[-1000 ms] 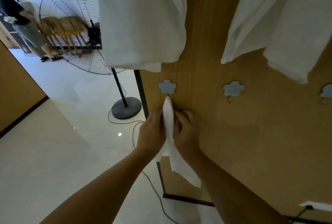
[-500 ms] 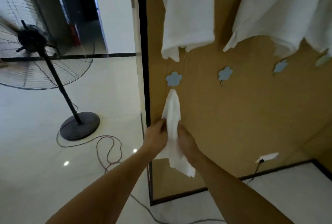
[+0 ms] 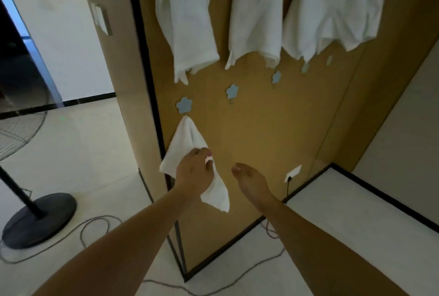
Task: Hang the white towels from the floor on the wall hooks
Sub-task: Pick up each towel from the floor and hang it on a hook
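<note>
small towel (image 3: 190, 139): hanging by its top corner from the leftmost blue flower hook (image 3: 184, 105), low on the wooden wall panel (image 3: 273, 129)
left hand (image 3: 194, 172): fingers curling round the towel's middle, probably steadying it so it's sitting right on the hook
right hand (image 3: 251, 180): hovering just right of the towel, fingers relaxed, holding nothing
bigger towels (image 3: 256, 15): draping higher up
next hook (image 3: 232, 91): sitting bare to the right, looking ready for another
</note>
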Available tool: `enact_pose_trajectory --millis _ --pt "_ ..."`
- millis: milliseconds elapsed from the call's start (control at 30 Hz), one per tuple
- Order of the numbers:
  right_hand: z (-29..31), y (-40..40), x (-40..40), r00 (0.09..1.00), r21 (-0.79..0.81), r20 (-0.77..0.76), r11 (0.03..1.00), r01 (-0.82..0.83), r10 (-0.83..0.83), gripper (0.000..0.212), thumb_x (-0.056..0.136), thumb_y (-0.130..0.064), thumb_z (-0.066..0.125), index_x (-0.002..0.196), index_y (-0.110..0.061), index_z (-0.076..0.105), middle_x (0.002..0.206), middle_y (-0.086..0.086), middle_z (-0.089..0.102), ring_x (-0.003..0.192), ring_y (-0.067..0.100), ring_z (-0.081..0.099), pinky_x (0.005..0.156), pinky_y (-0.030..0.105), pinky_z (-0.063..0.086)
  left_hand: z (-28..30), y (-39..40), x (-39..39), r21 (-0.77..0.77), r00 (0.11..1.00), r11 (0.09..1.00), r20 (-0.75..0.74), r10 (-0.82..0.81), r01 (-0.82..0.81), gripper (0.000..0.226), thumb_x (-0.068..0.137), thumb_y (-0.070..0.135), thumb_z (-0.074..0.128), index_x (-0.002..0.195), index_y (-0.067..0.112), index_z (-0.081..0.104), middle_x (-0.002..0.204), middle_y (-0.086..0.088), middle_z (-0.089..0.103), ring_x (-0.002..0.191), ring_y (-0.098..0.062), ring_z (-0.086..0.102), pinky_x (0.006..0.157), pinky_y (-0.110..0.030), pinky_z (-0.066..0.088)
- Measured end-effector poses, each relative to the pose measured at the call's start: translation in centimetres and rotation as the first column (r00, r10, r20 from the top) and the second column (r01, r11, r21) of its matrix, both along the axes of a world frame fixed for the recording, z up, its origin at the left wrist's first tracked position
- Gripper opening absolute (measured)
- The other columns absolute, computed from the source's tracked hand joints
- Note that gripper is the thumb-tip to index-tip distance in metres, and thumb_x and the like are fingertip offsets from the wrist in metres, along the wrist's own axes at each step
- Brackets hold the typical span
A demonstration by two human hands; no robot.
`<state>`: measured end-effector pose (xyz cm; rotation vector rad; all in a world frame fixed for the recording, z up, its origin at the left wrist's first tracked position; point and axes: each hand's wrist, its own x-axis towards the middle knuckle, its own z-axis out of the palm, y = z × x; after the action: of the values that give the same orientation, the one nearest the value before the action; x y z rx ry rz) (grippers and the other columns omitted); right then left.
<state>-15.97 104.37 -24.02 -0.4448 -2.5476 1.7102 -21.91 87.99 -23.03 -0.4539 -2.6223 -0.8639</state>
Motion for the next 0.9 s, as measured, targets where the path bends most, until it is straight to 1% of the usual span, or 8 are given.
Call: enact_pose_trajectory --millis 100,200,267,367,467,567,700,900 --pt "1.1 3.7 4.0 0.995 0.070 -0.004 0.992 0.103 -0.102 0.050 0.097 -0.049 0.051 0.140 -0.024 0.052 0.143 0.001 0.051 0.127 0.018 0.049 0.093 0.021 0.034 0.8 4.6 2.6 -0.035 0.990 0.991 -0.037 -0.133 0.132 0.019 0.093 0.020 0.054 0.110 0.021 0.062 0.103 0.000 0.062 0.088 -0.020 0.061 0.076 -0.028 0.048" --pt "1.6 8.8 9.6 0.983 0.146 -0.023 0.972 0.184 -0.182 0.052 0.095 -0.048 0.053 0.142 -0.024 0.050 0.144 0.004 0.050 0.126 0.019 0.051 0.098 0.025 0.040 1.3 10.6 6.6 -0.049 0.971 0.970 0.007 -0.237 0.237 0.022 0.093 0.022 0.053 0.114 0.020 0.061 0.108 0.000 0.059 0.089 -0.018 0.058 0.077 -0.029 0.048" --pt "1.4 12.6 14.5 0.971 0.250 -0.027 0.939 0.238 -0.239 0.052 0.095 -0.046 0.054 0.142 -0.025 0.049 0.139 0.004 0.055 0.115 0.019 0.057 0.099 0.029 0.045 1.3 15.0 10.2 -0.057 0.943 0.941 0.026 -0.333 0.334 0.021 0.093 0.020 0.053 0.112 0.016 0.062 0.105 -0.002 0.059 0.087 -0.018 0.057 0.076 -0.033 0.050" --pt "0.9 18.1 22.8 0.947 0.383 -0.019 0.873 0.303 -0.321 0.052 0.094 -0.041 0.057 0.142 -0.024 0.048 0.140 0.004 0.054 0.122 0.021 0.054 0.102 0.031 0.044 0.7 21.7 16.5 -0.072 0.867 0.864 0.056 -0.495 0.498 0.018 0.093 0.020 0.050 0.103 0.012 0.063 0.095 -0.003 0.059 0.081 -0.018 0.055 0.070 -0.039 0.052" --pt "0.2 23.5 31.9 0.894 0.491 0.001 0.779 0.390 -0.448 0.053 0.094 -0.041 0.056 0.144 -0.026 0.046 0.143 0.002 0.051 0.127 0.022 0.050 0.105 0.035 0.043 0.0 29.0 23.9 -0.119 0.759 0.750 0.106 -0.642 0.651 0.024 0.095 0.024 0.050 0.114 0.015 0.062 0.109 -0.005 0.060 0.090 -0.021 0.057 0.074 -0.035 0.051" --pt "-0.4 28.2 41.6 0.805 0.534 0.008 0.683 0.498 -0.593 0.054 0.093 -0.041 0.056 0.144 -0.027 0.045 0.143 0.001 0.051 0.127 0.023 0.050 0.105 0.038 0.043 -0.6 36.2 32.3 -0.133 0.643 0.629 0.154 -0.750 0.766 0.031 0.097 0.028 0.051 0.125 0.018 0.057 0.126 -0.004 0.056 0.097 -0.021 0.057 0.081 -0.035 0.052" --pt "-1.5 32.8 54.7 0.659 0.576 0.037 0.555 0.601 -0.751 0.053 0.093 -0.041 0.055 0.143 -0.027 0.046 0.141 0.000 0.053 0.124 0.022 0.053 0.103 0.038 0.045 -1.6 44.3 43.8 -0.189 0.507 0.475 0.206 -0.837 0.860 0.034 0.097 0.033 0.050 0.129 0.024 0.053 0.130 0.000 0.053 0.110 -0.019 0.053 0.090 -0.033 0.050" --pt "-4.0 36.7 72.0 0.364 0.570 0.122 0.365 0.736 -0.923 0.052 0.092 -0.039 0.056 0.142 -0.028 0.046 0.139 0.001 0.054 0.124 0.024 0.052 0.103 0.041 0.045 -3.6 53.3 59.9 -0.247 0.232 0.160 0.298 -0.926 0.956 0.038 0.097 0.036 0.050 0.133 0.026 0.050 0.135 0.002 0.050 0.117 -0.020 0.050 0.094 -0.033 0.048"
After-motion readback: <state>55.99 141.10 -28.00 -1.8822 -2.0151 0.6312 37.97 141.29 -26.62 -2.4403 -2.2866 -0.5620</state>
